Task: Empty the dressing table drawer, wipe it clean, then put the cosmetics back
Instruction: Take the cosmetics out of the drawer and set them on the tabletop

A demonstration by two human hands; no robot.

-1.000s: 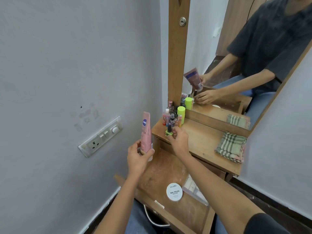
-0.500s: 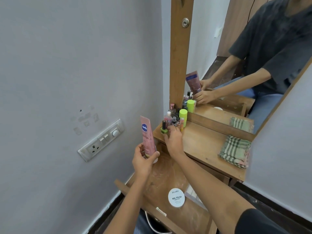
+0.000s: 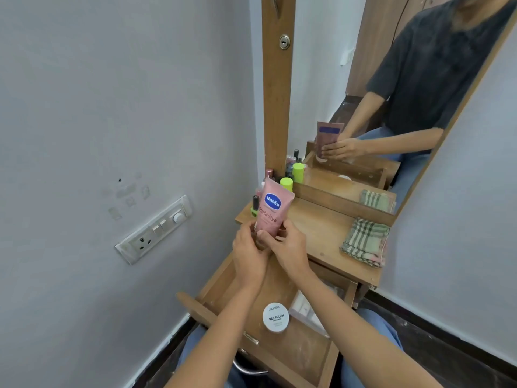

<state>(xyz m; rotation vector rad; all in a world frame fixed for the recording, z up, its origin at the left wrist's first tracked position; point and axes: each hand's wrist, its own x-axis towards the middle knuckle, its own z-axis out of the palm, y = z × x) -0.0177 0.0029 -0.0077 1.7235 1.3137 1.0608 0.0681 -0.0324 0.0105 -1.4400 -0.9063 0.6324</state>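
Left hand [image 3: 249, 260] and right hand [image 3: 291, 250] hold pink tube [image 3: 272, 211] in a curled grip above drawer [image 3: 298, 352]; white jar [image 3: 275, 317] lies inside, small bottles [image 3: 286, 184] beyond drawer apparently await return.

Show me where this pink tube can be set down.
Room for the pink tube. Tabletop: bare wood between the bottle cluster and the checked cloth. Drawer: bare floor between the white tub and the drawer's front wall. Crowded: the tabletop's back-left corner, where the bottles stand.
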